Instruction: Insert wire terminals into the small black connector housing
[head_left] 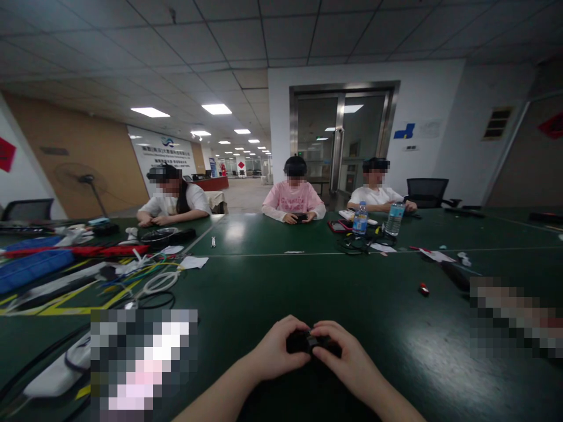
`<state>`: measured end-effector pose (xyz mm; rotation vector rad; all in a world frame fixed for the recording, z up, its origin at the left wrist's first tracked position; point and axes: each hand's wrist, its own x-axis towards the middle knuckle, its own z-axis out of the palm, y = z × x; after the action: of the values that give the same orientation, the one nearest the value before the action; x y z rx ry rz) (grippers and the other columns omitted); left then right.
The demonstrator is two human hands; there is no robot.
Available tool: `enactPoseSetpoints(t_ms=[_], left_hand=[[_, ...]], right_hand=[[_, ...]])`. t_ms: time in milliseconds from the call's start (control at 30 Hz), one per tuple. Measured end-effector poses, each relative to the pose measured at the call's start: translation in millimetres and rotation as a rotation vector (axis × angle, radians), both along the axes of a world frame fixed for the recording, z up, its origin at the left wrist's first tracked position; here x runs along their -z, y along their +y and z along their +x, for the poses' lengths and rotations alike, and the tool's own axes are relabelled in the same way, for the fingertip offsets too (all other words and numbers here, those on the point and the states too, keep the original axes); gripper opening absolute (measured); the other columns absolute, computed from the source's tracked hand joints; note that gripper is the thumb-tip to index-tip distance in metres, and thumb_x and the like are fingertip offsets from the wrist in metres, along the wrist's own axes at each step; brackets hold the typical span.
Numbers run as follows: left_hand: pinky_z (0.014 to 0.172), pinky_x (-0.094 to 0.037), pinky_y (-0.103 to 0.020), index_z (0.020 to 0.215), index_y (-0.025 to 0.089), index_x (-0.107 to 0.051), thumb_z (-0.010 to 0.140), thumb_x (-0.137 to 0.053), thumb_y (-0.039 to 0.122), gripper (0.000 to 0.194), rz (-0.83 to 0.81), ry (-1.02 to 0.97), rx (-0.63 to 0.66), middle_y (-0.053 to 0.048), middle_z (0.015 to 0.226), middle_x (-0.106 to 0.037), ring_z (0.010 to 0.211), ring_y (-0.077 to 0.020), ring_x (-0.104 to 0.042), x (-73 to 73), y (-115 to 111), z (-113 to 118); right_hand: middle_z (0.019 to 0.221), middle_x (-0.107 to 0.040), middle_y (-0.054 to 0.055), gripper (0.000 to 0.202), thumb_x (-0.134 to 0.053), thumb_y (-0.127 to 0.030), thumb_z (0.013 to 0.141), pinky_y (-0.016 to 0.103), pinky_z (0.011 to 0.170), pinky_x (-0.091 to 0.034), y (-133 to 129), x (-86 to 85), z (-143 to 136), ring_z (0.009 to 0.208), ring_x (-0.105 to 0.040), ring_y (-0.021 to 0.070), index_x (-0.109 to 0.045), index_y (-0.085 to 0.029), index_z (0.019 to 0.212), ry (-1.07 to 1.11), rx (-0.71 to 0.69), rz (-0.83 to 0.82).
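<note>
Clearly, in the head view, everything turns on a small black gadget [312, 341] that sits between the two hands, low and just right of the middle. Its long axis seems to run left to right, from one palm toward the other, though its ends sink into shadow and cannot be told for sure. The left hand [276, 349] curls round from the left, thumb on the near side and fingers on the far side, grasping the left part. The right hand [349, 353] mirrors it from the right, its thumb and forefinger pinching close to the blocky middle, so the right fingertips look nearer to that centre than the left ones. Neither hand is free. The gadget is held above or against the green table [246, 293]; which of the two cannot be told. A small red item [423, 289] lies beyond the right hand, well apart, and a white power strip [57, 368] lies far to the left.
</note>
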<state>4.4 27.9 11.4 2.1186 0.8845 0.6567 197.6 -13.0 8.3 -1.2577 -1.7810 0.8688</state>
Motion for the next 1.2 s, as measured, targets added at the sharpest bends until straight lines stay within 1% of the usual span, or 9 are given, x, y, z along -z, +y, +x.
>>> enactPoseSetpoints(t_ms=[167, 333, 467, 533, 667, 800, 900, 1000, 1200], left_hand=[[0.086, -0.043, -0.034, 0.111, 0.022, -0.058, 0.072, -0.068, 0.031, 0.041, 0.046, 0.103, -0.01, -0.005, 0.103, -0.06, 0.094, -0.0217, -0.055, -2.2, 0, 0], [0.085, -0.043, -0.033, 0.108, 0.022, -0.058, 0.071, -0.069, 0.029, 0.039, 0.002, 0.136, -0.052, -0.004, 0.102, -0.059, 0.094, -0.0214, -0.055, -4.0, 0, -2], [0.086, -0.042, -0.033, 0.109, 0.023, -0.057, 0.072, -0.067, 0.03, 0.039, -0.067, 0.131, -0.08, -0.003, 0.106, -0.058, 0.099, -0.0225, -0.053, -5.9, 0, -3], [0.087, -0.041, -0.034, 0.108, 0.024, -0.058, 0.072, -0.067, 0.03, 0.039, -0.061, 0.131, -0.088, -0.003, 0.107, -0.058, 0.099, -0.0226, -0.053, -4.9, 0, -3], [0.092, -0.038, -0.036, 0.108, 0.023, -0.058, 0.071, -0.068, 0.03, 0.039, -0.009, 0.128, -0.089, -0.004, 0.106, -0.059, 0.1, -0.0229, -0.052, -1.4, 0, -3], [0.093, -0.038, -0.038, 0.112, 0.024, -0.057, 0.071, -0.068, 0.033, 0.044, -0.061, 0.147, -0.1, -0.004, 0.111, -0.058, 0.107, -0.0256, -0.049, -2.7, -1, -3], [0.094, -0.038, -0.038, 0.114, 0.024, -0.056, 0.071, -0.067, 0.033, 0.045, -0.086, 0.165, -0.103, -0.004, 0.114, -0.058, 0.11, -0.0263, -0.047, -5.9, -2, -3], [0.096, -0.037, -0.038, 0.115, 0.024, -0.056, 0.071, -0.067, 0.033, 0.046, -0.101, 0.176, -0.108, -0.004, 0.115, -0.057, 0.112, -0.0266, -0.046, -7.6, -3, -3], [0.096, -0.037, -0.04, 0.117, 0.026, -0.054, 0.072, -0.067, 0.036, 0.047, -0.152, 0.154, -0.111, -0.004, 0.118, -0.054, 0.114, -0.0271, -0.045, -5.6, -2, -5]], right_hand=[[0.112, -0.06, 0.004, 0.019, -0.06, -0.022, 0.076, 0.037, 0.094, -0.043, 2, 4.1, 2, 0.108, -0.055, 0.0234, -0.066, -0.026, 0.094, -0.051, 0.021, -0.012], [0.116, -0.061, 0.004, 0.022, -0.06, -0.027, 0.076, 0.041, 0.1, -0.038, 3, -0.8, 8, 0.113, -0.053, 0.0247, -0.066, -0.026, 0.097, -0.016, 0.126, 0.016], [0.104, -0.068, 0.003, 0.023, -0.059, -0.031, 0.077, 0.041, 0.096, -0.043, 3, -9.6, 15, 0.105, -0.059, 0.0243, -0.065, -0.025, 0.099, 0.046, 0.174, 0.012], [0.1, -0.069, 0.003, 0.023, -0.06, -0.032, 0.076, 0.041, 0.094, -0.045, 4, -11.5, 19, 0.101, -0.06, 0.0244, -0.065, -0.025, 0.098, 0.073, 0.201, 0.039], [0.1, -0.068, 0.006, 0.028, -0.061, -0.036, 0.075, 0.045, 0.094, -0.044, 8, -9.2, 26, 0.1, -0.06, 0.0257, -0.065, -0.023, 0.099, 0.119, 0.264, 0.113], [0.1, -0.068, 0.007, 0.031, -0.061, -0.039, 0.075, 0.042, 0.09, -0.047, 10, -6.2, 32, 0.097, -0.061, 0.0253, -0.063, -0.023, 0.102, 0.189, 0.296, 0.166], [0.1, -0.067, 0.007, 0.034, -0.062, -0.041, 0.075, 0.039, 0.086, -0.05, 10, -6.5, 36, 0.095, -0.062, 0.0247, -0.063, -0.023, 0.104, 0.23, 0.313, 0.173], [0.099, -0.067, 0.008, 0.036, -0.063, -0.043, 0.074, 0.039, 0.085, -0.05, 9, -8.4, 38, 0.094, -0.062, 0.0253, -0.063, -0.022, 0.104, 0.251, 0.329, 0.176], [0.098, -0.066, 0.009, 0.034, -0.061, -0.041, 0.074, 0.04, 0.084, -0.05, 8, -12.4, 40, 0.094, -0.062, 0.0265, -0.063, -0.021, 0.102, 0.253, 0.357, 0.153]])
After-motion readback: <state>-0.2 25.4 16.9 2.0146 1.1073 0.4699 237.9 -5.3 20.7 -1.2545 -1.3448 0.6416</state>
